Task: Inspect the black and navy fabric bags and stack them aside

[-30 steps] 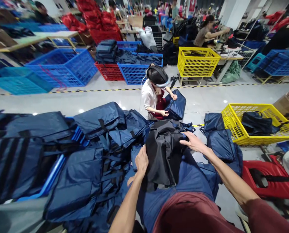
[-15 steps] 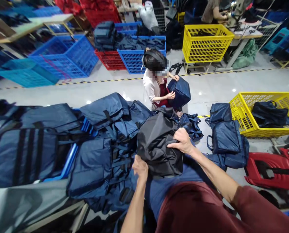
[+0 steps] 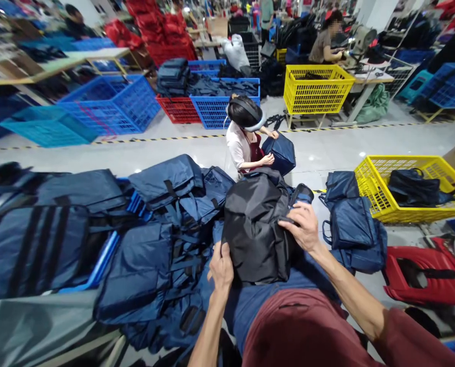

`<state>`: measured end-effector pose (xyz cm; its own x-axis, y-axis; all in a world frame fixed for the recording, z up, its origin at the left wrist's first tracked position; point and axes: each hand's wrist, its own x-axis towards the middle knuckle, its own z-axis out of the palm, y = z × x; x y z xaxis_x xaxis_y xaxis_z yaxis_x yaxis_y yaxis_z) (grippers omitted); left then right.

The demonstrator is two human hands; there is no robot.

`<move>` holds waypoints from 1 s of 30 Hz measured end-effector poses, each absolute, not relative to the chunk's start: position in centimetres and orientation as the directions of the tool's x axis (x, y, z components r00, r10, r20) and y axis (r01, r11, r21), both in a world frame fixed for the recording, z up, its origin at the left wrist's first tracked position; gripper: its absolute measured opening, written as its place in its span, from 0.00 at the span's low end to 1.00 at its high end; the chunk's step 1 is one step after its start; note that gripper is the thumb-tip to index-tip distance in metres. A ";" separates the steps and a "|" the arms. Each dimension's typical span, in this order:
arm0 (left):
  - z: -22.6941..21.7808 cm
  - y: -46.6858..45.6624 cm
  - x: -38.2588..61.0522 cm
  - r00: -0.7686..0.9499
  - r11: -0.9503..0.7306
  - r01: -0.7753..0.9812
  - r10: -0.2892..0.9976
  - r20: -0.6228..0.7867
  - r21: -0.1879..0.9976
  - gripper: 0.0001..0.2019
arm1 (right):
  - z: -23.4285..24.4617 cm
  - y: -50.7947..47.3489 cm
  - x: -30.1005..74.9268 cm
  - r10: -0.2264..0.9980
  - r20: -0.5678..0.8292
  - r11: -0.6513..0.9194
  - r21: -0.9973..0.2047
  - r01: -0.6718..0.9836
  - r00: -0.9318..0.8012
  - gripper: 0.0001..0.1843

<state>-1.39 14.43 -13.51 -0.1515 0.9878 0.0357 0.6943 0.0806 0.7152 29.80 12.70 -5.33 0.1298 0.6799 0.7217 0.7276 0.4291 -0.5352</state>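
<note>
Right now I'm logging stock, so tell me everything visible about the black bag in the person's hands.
The black bag looks like thin, slightly shiny woven fabric, rumpled and bulging, standing roughly upright on the person's blue-clad lap. Seams and folds cross its front; a blue-edged part shows at its upper right. The left hand grips its lower left edge, and the right hand presses on its right side. Navy bags are piled at its left.

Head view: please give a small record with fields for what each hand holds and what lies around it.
left hand: grips lower left edge of black bag
right hand: grips the bag's right side
beneath: navy bag on lap
left side: pile of navy bags
right side: yellow basket holding a dark bag
beyond: person in white top holding a navy bag
</note>
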 end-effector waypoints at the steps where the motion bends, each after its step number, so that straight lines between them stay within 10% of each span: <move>1: -12.5 15.1 -1.0 -0.118 0.039 0.661 0.992 0.052 0.750 0.27 | -4.7 13.8 30.1 0.661 0.730 0.417 -0.548 0.725 0.171 0.13; 7: -10.9 20.1 0.0 -0.282 0.028 0.639 0.938 0.200 0.768 0.26 | -4.8 20.0 29.6 0.676 0.681 0.340 -0.628 0.700 0.282 0.08; 14: -18.4 18.3 1.1 -0.228 0.150 0.675 0.974 0.011 0.723 0.21 | -15.6 15.9 28.9 0.816 0.533 0.260 -0.685 0.681 0.223 0.17; 21: -20.4 18.3 0.1 -0.205 0.188 0.653 0.976 -0.068 0.734 0.26 | -10.8 15.3 28.0 0.795 0.587 0.338 -0.640 0.690 0.154 0.05; 30: -19.9 17.2 1.2 -0.181 0.217 0.663 0.975 -0.128 0.716 0.32 | -16.3 14.6 28.0 0.823 0.557 0.363 -0.663 0.655 0.108 0.07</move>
<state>1.22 17.18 -19.87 -0.1805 0.9751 -0.1285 0.6633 0.2171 0.7161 28.00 14.59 -16.35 0.1080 0.8232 0.5574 0.6553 0.3627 -0.6626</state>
